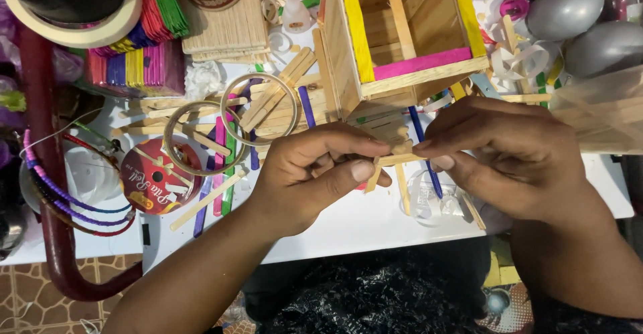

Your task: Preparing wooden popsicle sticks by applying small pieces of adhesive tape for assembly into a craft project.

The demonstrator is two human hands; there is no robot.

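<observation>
left hand [315,173] + right hand [502,156] | pinching wooden stick [400,159] | white table [362,223]

Left forearm enters from the 7 o'clock corner and rises toward centre frame, its hand [305,173] with fingers curled inward and thumb extended toward 3 o'clock, the grip closed in a pinch. Right forearm enters from the 4 o'clock corner, its hand [506,156] turned back-up with fingers bent toward 9 o'clock, thumb and forefinger pressed together in a closed grip. The two sets of fingertips meet just beside each other at centre, wrists well apart.
</observation>
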